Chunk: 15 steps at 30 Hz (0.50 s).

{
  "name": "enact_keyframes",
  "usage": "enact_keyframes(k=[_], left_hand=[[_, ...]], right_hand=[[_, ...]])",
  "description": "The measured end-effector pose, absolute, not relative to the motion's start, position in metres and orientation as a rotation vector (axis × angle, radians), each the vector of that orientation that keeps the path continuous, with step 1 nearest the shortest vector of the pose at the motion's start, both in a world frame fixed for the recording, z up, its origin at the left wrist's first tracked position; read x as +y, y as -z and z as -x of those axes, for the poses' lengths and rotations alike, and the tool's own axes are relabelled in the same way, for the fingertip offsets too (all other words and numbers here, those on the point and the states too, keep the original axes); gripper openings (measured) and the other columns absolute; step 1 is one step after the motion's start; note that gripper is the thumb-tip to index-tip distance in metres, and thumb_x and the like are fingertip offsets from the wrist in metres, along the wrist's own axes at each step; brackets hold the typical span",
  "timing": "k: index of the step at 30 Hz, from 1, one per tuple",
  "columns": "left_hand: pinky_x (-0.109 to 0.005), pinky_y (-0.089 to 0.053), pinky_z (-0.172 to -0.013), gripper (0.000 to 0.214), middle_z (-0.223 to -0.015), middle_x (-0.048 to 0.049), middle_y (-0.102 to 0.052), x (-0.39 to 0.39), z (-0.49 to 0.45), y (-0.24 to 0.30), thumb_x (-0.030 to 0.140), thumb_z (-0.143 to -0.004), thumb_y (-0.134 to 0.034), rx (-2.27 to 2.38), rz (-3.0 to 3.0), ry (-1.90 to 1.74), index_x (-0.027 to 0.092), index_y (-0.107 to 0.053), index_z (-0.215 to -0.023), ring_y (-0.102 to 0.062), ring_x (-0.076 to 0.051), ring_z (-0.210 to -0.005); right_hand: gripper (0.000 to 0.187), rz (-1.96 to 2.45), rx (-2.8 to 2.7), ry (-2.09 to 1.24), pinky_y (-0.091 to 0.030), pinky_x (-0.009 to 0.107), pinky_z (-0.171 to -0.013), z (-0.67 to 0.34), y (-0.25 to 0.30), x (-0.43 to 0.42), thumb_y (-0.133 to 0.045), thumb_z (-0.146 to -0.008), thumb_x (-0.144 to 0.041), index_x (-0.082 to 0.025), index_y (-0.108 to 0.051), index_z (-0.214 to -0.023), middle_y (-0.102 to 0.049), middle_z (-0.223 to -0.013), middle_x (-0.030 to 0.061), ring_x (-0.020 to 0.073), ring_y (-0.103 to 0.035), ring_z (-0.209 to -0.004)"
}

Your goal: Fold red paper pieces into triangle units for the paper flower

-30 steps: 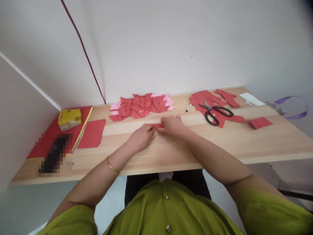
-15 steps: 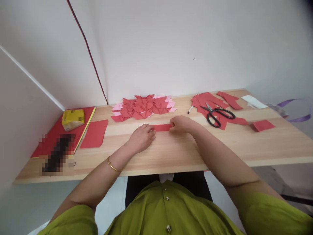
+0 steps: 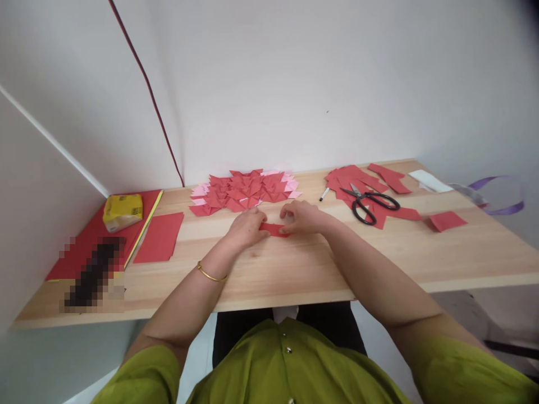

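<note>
A narrow strip of folded red paper (image 3: 274, 229) lies at the middle of the wooden table, between my two hands. My left hand (image 3: 248, 227) is curled at its left end, thumb on the near side and fingers beyond. At the right end my right hand (image 3: 304, 217) has its thumb on the paper and its fingers bent. The fingers hide both ends of the strip. Just behind the hands sits a spread of red and pink folded paper pieces (image 3: 246, 192) with pointed tips.
Black-handled scissors (image 3: 370, 202) rest on loose red paper pieces (image 3: 349, 177) at right, near a small pen (image 3: 324, 194). A red folded square (image 3: 447, 220) lies farther right. At left are a red paper stack (image 3: 160, 238) and a yellow packet (image 3: 123, 212).
The strip looks shorter and has tilted between my hands. Both hands have changed their finger positions, with thumbs now showing on the near side. The camera view has shifted slightly.
</note>
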<state>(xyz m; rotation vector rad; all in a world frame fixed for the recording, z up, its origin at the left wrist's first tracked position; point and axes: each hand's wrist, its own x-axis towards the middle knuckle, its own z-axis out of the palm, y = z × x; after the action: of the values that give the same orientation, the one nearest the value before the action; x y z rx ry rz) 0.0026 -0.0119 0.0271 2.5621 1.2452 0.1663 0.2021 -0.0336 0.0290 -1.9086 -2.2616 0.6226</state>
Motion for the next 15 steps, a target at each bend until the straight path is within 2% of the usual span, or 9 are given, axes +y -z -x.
enact_keyframes(k=[4, 7, 10, 15], left_hand=[[-0.035, -0.039, -0.074, 0.022, -0.092, -0.0081, -0.058, -0.009, -0.001, -0.024, 0.034, -0.067, -0.070, 1.246, -2.533, -0.232, 0.018, -0.061, -0.078, -0.053, -0.025, -0.088], [-0.031, -0.036, -0.066, 0.022, -0.080, -0.0038, -0.057, -0.009, 0.000, -0.024, 0.033, -0.064, -0.071, 1.252, -2.443, -0.295, 0.018, -0.056, -0.072, -0.052, -0.020, -0.077], [-0.027, -0.032, -0.058, 0.019, -0.068, 0.0016, -0.054, -0.011, 0.000, -0.021, 0.028, -0.064, -0.069, 1.204, -2.315, -0.379, 0.019, -0.052, -0.069, -0.048, -0.015, -0.064], [-0.025, -0.032, -0.058, 0.012, -0.069, 0.0028, -0.057, -0.014, 0.000, -0.014, 0.026, -0.067, -0.065, 1.085, -2.165, -0.500, 0.018, -0.057, -0.073, -0.049, -0.013, -0.065]], right_hand=[[0.042, 1.826, -2.279, -0.656, -0.040, 0.041, -0.081, -0.201, -0.028, -0.034, -0.071, -0.063, -0.049, -0.025, -0.065, -0.097, -0.063, -0.103, 0.0078, 0.0293, -0.054, -0.100], [0.035, 1.772, -2.278, -0.620, -0.038, 0.039, -0.081, -0.197, -0.026, -0.034, -0.072, -0.063, -0.043, -0.024, -0.066, -0.092, -0.064, -0.098, 0.0067, 0.0288, -0.054, -0.098], [0.023, 1.667, -2.240, -0.699, -0.037, 0.034, -0.077, -0.195, -0.023, -0.033, -0.069, -0.067, -0.038, -0.024, -0.068, -0.086, -0.067, -0.089, 0.0036, 0.0234, -0.057, -0.089], [0.015, 1.428, -2.145, -0.858, -0.036, 0.026, -0.067, -0.191, -0.016, -0.033, -0.062, -0.075, -0.033, -0.021, -0.070, -0.079, -0.066, -0.076, -0.0002, 0.0147, -0.056, -0.073]])
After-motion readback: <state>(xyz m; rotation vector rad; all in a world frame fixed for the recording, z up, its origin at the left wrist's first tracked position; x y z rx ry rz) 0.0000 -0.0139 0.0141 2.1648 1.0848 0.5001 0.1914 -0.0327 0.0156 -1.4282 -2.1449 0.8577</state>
